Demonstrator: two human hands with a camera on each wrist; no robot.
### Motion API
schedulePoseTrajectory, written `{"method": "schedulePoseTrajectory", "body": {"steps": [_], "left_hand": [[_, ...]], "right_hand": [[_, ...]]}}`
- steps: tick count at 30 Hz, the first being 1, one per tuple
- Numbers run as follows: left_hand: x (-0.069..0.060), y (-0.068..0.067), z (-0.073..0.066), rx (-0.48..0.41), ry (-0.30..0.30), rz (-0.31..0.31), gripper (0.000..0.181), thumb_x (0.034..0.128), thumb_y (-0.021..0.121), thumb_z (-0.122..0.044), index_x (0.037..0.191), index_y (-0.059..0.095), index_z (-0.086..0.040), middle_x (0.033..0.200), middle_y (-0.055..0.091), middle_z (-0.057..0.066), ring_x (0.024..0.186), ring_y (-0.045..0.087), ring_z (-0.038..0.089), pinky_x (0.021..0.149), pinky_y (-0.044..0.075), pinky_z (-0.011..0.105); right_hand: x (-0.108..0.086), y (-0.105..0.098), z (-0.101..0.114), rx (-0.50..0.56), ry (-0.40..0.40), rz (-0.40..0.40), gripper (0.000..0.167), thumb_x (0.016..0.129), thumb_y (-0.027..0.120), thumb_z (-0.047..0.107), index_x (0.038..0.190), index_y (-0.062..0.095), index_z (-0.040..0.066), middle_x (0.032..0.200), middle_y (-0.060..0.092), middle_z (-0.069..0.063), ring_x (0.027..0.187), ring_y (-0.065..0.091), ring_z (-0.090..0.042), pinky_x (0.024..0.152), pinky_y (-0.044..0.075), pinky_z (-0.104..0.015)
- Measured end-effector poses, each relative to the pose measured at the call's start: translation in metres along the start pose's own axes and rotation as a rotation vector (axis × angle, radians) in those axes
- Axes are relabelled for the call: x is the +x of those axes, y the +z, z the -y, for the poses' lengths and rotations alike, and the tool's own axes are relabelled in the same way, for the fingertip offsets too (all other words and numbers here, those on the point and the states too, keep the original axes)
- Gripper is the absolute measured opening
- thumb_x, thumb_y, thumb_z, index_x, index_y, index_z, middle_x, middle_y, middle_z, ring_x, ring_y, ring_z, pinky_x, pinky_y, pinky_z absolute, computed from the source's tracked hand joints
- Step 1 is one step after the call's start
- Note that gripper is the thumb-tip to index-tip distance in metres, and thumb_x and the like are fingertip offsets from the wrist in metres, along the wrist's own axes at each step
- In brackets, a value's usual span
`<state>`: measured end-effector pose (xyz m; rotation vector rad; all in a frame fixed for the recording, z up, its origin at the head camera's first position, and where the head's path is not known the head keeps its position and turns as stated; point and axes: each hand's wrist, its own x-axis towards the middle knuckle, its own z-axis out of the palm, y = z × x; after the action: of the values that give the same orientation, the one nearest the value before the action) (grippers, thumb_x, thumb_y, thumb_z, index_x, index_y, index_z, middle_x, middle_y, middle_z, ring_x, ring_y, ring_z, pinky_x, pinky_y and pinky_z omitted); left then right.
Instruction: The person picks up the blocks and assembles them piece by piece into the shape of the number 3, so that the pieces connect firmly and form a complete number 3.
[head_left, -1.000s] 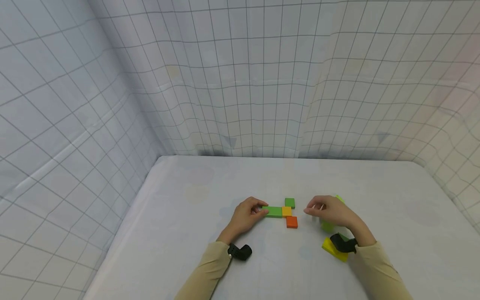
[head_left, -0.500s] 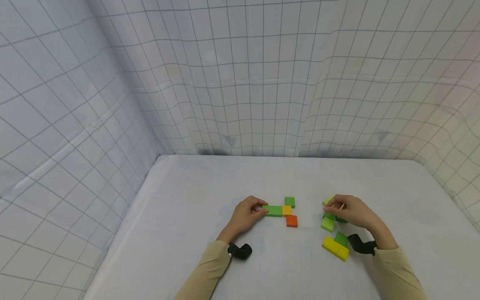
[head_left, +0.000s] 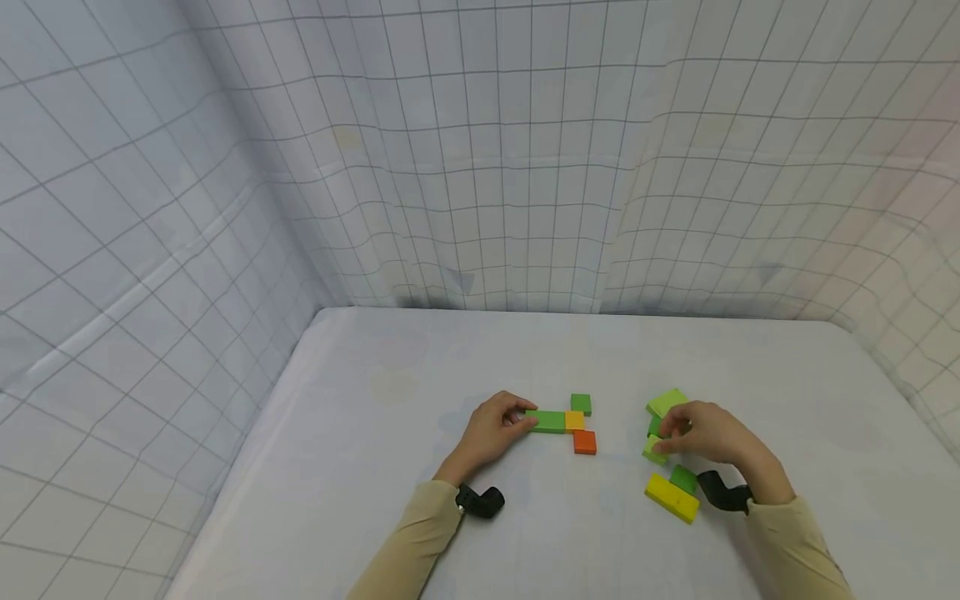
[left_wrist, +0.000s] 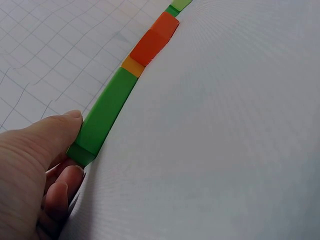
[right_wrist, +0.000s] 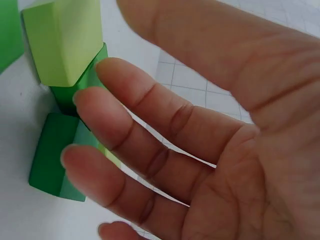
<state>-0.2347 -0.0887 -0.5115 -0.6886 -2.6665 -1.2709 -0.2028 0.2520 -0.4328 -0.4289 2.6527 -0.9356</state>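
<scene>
My left hand (head_left: 491,429) pinches the near end of a long green block (left_wrist: 107,112) between thumb and fingers; the block lies flat on the table. A yellow-orange block (head_left: 574,422) touches its far end. Beside that lie an orange-red block (head_left: 585,442) and a small green block (head_left: 581,404). On the right, my right hand (head_left: 705,433) hovers over a cluster, its fingers spread and loosely bent beside a light green block (right_wrist: 62,42). Nothing is between thumb and fingers there. Dark green blocks (right_wrist: 52,155) sit under the fingertips, partly hidden.
A larger light green block (head_left: 667,402) lies behind the right hand's cluster. Nearer the front are a yellow bar (head_left: 672,498) and a green block (head_left: 683,478) touching it. A white sheet with grid lines (head_left: 480,167) hangs behind the white table (head_left: 420,358).
My right hand first moved right, away from the arranged blocks to the cluster, then shifted slightly toward the front, over the small light green block. The left hand stayed on the long green block.
</scene>
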Motion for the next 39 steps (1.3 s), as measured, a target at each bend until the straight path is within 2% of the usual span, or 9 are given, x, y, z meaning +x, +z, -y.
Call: {"method": "schedulePoseTrajectory", "body": {"steps": [11,19,26,39], "left_hand": [[0.0,0.0,-0.001,0.005,-0.012,0.003,0.023,0.0883,0.07,-0.028,0.106,0.071,-0.014,0.087,0.056,-0.007,0.072,0.051,0.006,0.065,0.044,0.024],[-0.001,0.0,0.001,0.011,-0.007,-0.002,0.023,0.0885,0.069,-0.029,0.106,0.071,-0.015,0.088,0.056,-0.007,0.072,0.051,0.007,0.065,0.044,0.024],[0.0,0.001,0.001,0.01,-0.013,0.007,0.023,0.0889,0.069,-0.029,0.107,0.071,-0.014,0.088,0.056,-0.007,0.072,0.051,0.007,0.065,0.044,0.024],[0.0,0.0,0.0,0.01,-0.015,0.007,0.023,0.089,0.069,-0.029,0.107,0.071,-0.015,0.087,0.055,-0.008,0.072,0.051,0.007,0.065,0.043,0.024]], "right_hand": [[-0.003,0.004,0.004,-0.1,0.032,-0.019,0.026,0.073,0.082,0.03,0.079,0.064,0.012,0.071,0.055,0.003,0.065,0.049,-0.015,0.059,0.04,-0.033],[0.0,0.008,0.012,-0.159,0.025,-0.017,0.028,0.071,0.083,0.027,0.078,0.062,0.012,0.071,0.055,0.005,0.065,0.049,-0.014,0.059,0.04,-0.032],[0.004,0.019,0.018,-0.148,0.02,-0.027,0.025,0.071,0.084,0.024,0.077,0.063,0.012,0.068,0.054,0.005,0.063,0.049,-0.013,0.058,0.041,-0.032],[0.012,0.039,0.027,-0.145,-0.003,-0.003,0.028,0.072,0.083,0.03,0.075,0.06,0.015,0.065,0.052,0.006,0.06,0.047,-0.012,0.057,0.038,-0.031]]}}
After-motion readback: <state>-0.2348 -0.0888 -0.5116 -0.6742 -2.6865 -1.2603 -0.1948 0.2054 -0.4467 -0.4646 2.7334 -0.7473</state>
